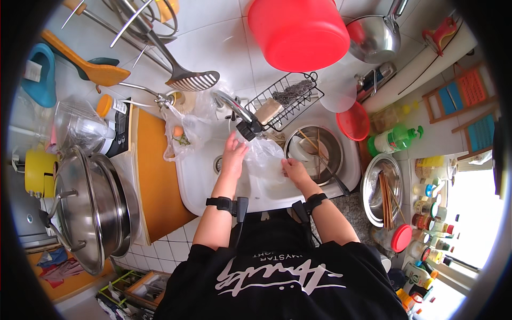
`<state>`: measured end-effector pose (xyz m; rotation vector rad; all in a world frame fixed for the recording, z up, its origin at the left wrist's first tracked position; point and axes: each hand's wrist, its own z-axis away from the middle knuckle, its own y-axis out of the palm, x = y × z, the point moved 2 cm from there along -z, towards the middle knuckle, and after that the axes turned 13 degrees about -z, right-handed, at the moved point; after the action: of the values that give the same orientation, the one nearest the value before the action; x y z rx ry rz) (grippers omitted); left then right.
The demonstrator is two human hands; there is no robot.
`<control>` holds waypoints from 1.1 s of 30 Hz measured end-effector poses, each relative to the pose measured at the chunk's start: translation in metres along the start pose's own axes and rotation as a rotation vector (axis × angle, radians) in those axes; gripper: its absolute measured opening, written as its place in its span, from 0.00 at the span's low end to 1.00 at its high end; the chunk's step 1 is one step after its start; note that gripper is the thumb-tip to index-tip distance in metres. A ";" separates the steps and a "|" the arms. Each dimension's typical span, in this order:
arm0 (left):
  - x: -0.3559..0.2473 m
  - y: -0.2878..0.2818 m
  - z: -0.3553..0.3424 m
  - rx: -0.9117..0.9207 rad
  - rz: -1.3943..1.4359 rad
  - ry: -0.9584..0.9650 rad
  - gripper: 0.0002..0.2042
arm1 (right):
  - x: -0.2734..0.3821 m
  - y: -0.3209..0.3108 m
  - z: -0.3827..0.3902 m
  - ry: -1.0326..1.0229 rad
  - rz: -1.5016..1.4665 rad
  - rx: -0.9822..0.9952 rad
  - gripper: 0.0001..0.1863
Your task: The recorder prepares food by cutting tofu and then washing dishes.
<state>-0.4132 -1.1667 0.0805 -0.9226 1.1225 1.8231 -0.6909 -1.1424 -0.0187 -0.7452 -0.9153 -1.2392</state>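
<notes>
Over the white sink [198, 193], my left hand [233, 156] is raised with its fingers apart, close to the black spout of the faucet [248, 129]. A see-through plastic bag [265, 157] hangs spread between my hands. Its right edge is pinched in the closed fingers of my right hand [296, 172]. Just beyond that hand, a steel basin [337, 143] sits in the sink, with white dishes, chopsticks and a dark-handled utensil in it. Another thin plastic bag [184, 140], with something orange and green inside, lies on the sink's far left corner.
A black wire rack [290, 121] holds a sponge-like block and steel wool behind the faucet. Above hangs a red tub [298, 37]. Left are an orange-brown board [157, 176] and a lidded steel pot [88, 210]; right, a steel bowl [369, 186] and a green soap bottle [392, 140].
</notes>
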 end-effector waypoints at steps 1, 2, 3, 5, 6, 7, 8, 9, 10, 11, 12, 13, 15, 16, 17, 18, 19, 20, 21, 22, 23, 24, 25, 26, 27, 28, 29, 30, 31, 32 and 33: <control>0.012 -0.001 -0.001 -0.062 -0.210 0.004 0.35 | 0.004 -0.002 0.000 0.082 -0.068 -0.006 0.21; 0.025 -0.004 0.000 -0.112 -0.396 -0.012 0.37 | 0.010 -0.005 0.001 0.016 -0.044 0.003 0.21; 0.038 -0.007 0.000 -0.129 -0.415 0.010 0.39 | 0.014 -0.006 0.000 0.061 -0.145 0.004 0.21; 0.059 -0.014 0.003 -0.097 -0.941 0.140 0.46 | 0.022 -0.006 -0.001 0.102 -0.242 0.009 0.21; 0.070 -0.017 0.005 -0.068 -1.044 0.151 0.50 | 0.024 -0.007 0.000 0.144 -0.296 -0.016 0.23; 0.078 -0.020 0.008 -0.062 -1.066 0.199 0.53 | 0.025 -0.008 0.000 0.238 -0.366 -0.024 0.25; 0.085 -0.019 0.007 -0.003 -1.001 0.162 0.53 | 0.028 -0.009 -0.001 0.183 -0.345 -0.038 0.26; 0.091 -0.019 0.008 0.058 -0.980 0.057 0.54 | 0.031 -0.010 -0.001 0.190 -0.350 0.016 0.23; 0.091 -0.018 0.011 0.056 -0.965 0.122 0.54 | 0.033 -0.010 -0.001 0.246 -0.352 0.058 0.21; 0.091 -0.017 0.014 0.022 -1.026 0.079 0.56 | 0.037 -0.011 0.000 0.194 -0.350 0.075 0.20; 0.090 -0.015 0.017 -0.001 -1.075 -0.030 0.56 | 0.041 -0.011 0.002 0.163 -0.356 0.095 0.17; 0.085 -0.012 0.019 -0.018 -1.079 0.037 0.57 | 0.044 -0.012 0.004 0.204 -0.345 0.085 0.15; 0.083 -0.013 0.024 -0.043 -0.768 -0.329 0.52 | 0.056 -0.016 0.010 0.122 -0.345 0.086 0.11; 0.081 -0.014 0.024 -0.062 -0.727 -0.347 0.50 | 0.062 -0.018 0.012 0.129 -0.331 0.065 0.09; 0.078 -0.017 0.022 -0.030 -0.680 -0.369 0.44 | 0.067 -0.021 0.014 0.112 -0.331 0.054 0.08; 0.077 -0.020 0.020 -0.003 -0.658 -0.437 0.41 | 0.073 -0.024 0.015 0.083 -0.318 0.057 0.08; 0.076 -0.025 0.018 -0.006 -0.630 -0.387 0.39 | 0.078 -0.026 0.015 0.066 -0.327 0.089 0.08; 0.075 -0.029 0.014 0.042 -0.650 -0.400 0.35 | 0.081 -0.029 0.014 0.049 -0.301 0.073 0.08; 0.074 -0.034 0.013 0.087 -0.688 -0.446 0.34 | 0.084 -0.033 0.013 -0.065 -0.181 -0.001 0.10; 0.072 -0.038 0.012 0.077 -0.668 -0.412 0.34 | 0.086 -0.038 0.011 -0.107 -0.058 -0.067 0.11; 0.067 -0.043 0.013 -0.036 -0.737 -0.303 0.27 | 0.087 -0.040 0.009 -0.180 -0.061 -0.067 0.12; 0.061 -0.047 0.013 -0.111 -0.819 -0.243 0.25 | 0.089 -0.046 0.007 -0.238 0.083 -0.141 0.15; 0.055 -0.050 0.014 -0.148 -0.803 -0.198 0.22 | 0.088 -0.050 0.006 -0.221 0.224 -0.221 0.16; 0.040 -0.058 0.013 -0.186 -0.925 -0.108 0.20 | 0.090 -0.052 0.006 -0.241 0.338 -0.236 0.18; 0.027 -0.061 0.013 -0.220 -1.065 -0.031 0.19 | 0.092 -0.053 0.006 -0.295 0.347 -0.239 0.20; 0.015 -0.065 0.013 -0.225 -1.044 -0.012 0.19 | 0.095 -0.053 0.006 -0.279 0.289 -0.257 0.21; 0.001 -0.065 0.017 -0.296 -1.141 0.134 0.19 | 0.098 -0.053 0.006 -0.220 0.233 -0.297 0.22; -0.012 -0.065 0.021 -0.355 -1.264 0.244 0.19 | 0.103 -0.050 0.007 -0.258 0.247 -0.274 0.22; -0.022 -0.065 0.024 -0.370 -1.237 0.280 0.19 | 0.108 -0.046 0.010 -0.269 0.336 -0.249 0.22; -0.034 -0.064 0.025 -0.370 -1.303 0.352 0.19 | 0.114 -0.042 0.011 -0.280 0.408 -0.213 0.23; -0.042 -0.060 0.027 -0.387 -1.363 0.426 0.19 | 0.120 -0.039 0.012 -0.282 0.423 -0.222 0.23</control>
<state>-0.3470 -1.1346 0.1056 -1.7534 0.1185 0.6843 -0.7217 -1.1937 0.0927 -1.2453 -0.7967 -0.8788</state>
